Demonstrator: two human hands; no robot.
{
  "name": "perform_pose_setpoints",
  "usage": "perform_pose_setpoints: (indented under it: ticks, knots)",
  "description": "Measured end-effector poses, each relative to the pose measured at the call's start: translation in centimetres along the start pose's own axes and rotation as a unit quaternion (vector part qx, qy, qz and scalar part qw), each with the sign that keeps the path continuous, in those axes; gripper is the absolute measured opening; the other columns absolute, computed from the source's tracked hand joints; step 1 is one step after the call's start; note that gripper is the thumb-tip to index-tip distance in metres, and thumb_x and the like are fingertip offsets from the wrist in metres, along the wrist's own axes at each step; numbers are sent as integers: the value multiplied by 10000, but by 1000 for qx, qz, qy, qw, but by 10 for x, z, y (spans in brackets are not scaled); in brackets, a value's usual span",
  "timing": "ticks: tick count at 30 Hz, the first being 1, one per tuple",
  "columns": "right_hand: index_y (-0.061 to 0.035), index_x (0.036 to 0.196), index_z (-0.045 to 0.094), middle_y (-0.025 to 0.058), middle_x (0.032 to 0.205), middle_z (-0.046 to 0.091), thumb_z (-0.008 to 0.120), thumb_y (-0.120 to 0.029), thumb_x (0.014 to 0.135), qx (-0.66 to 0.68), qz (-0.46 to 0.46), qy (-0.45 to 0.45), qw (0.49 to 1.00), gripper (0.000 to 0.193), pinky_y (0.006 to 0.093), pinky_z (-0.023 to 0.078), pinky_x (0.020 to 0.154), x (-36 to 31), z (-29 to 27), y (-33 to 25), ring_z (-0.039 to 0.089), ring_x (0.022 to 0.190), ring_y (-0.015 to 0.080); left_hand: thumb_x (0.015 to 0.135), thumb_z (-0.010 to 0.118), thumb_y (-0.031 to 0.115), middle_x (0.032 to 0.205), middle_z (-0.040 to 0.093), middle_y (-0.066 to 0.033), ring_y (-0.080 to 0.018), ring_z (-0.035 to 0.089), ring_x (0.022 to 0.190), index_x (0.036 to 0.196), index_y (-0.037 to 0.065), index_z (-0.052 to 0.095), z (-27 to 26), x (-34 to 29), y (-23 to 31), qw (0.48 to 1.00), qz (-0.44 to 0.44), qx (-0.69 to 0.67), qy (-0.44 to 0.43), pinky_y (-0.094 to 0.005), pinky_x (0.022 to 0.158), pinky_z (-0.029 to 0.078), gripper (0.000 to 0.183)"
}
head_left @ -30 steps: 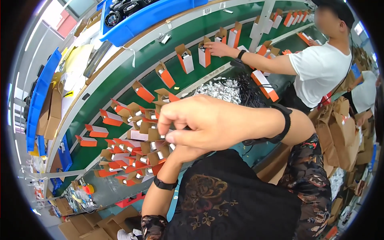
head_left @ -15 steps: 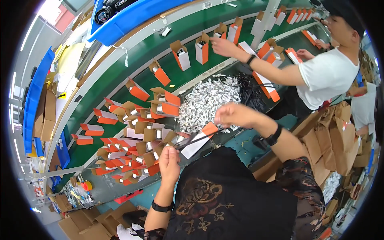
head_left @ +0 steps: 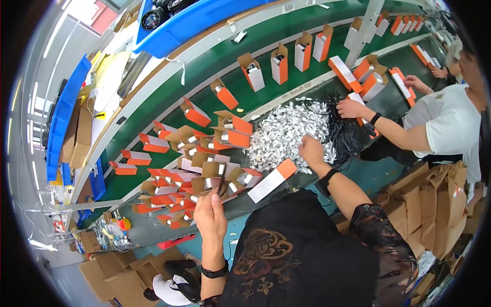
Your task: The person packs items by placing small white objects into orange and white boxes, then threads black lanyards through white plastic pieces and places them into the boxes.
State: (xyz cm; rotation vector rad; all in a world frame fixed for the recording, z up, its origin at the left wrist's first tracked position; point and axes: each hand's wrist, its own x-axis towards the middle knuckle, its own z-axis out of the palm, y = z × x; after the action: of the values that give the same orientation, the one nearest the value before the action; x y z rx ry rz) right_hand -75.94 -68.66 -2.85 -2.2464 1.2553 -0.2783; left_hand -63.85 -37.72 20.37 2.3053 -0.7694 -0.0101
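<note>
Upright in my left hand (head_left: 210,217) is a thin black strap (head_left: 221,178), pinched between thumb and fingers above the boxes. My right hand (head_left: 311,152) is at the near side of a heap of small white packets (head_left: 279,130); its fingers are curled, and whatever they hold is hidden. Between my hands a long white and orange box (head_left: 271,181) lies at the bench's near edge. Many open white and orange boxes (head_left: 176,179) with white contents crowd the bench to the left.
Black straps (head_left: 341,135) are heaped right of the packets. A co-worker's hand (head_left: 352,108) reaches over them. Boxes (head_left: 280,66) stand along a green conveyor (head_left: 199,84). A blue bin (head_left: 189,25) rests on the shelf beyond. Brown cartons (head_left: 419,204) lie at the right.
My right hand has left the black strap and moved to the packet heap. The strap now stands upright in my left hand. The co-worker's hand moved from the conveyor boxes to the black straps.
</note>
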Motion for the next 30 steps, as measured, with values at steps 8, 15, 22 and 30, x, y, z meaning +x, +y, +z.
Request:
perform_pose_setpoints:
  ticks: [8, 15, 22, 30]
  knots:
    - [17, 1071, 661, 27, 798, 620, 669, -41, 855, 475, -54, -134, 868, 224, 233, 450, 602, -46, -96, -126, 544, 672, 55, 932, 482, 47, 767, 574, -77, -157, 541, 690, 1407, -63, 354, 7, 20, 4, 978, -3, -203, -40, -284, 665, 448, 504]
    - [-34, 1074, 660, 141, 933, 633, 709, -140, 805, 335, -344, -166, 861, 293, 386, 514, 682, -108, -127, -219, 639, 788, 326, 907, 501, -8, 720, 558, -39, -108, 522, 645, 1417, -62, 325, 6, 27, 14, 959, 49, -273, -50, -251, 619, 443, 542]
    - [-59, 1023, 639, 136, 922, 619, 651, -115, 822, 332, -329, -215, 857, 208, 415, 502, 694, -112, -112, -231, 626, 832, 348, 821, 590, -7, 719, 612, -87, -228, 584, 576, 1298, -35, 486, -14, 29, 6, 976, 216, -30, -24, -330, 539, 454, 489]
    - [3, 954, 598, 157, 866, 588, 614, -75, 822, 265, -410, -192, 851, 154, 393, 484, 686, -116, -99, -233, 595, 789, 364, 803, 633, 85, 845, 628, -97, -272, 634, 667, 1139, 56, 567, -28, 20, 20, 963, 213, 131, -102, -377, 577, 487, 343]
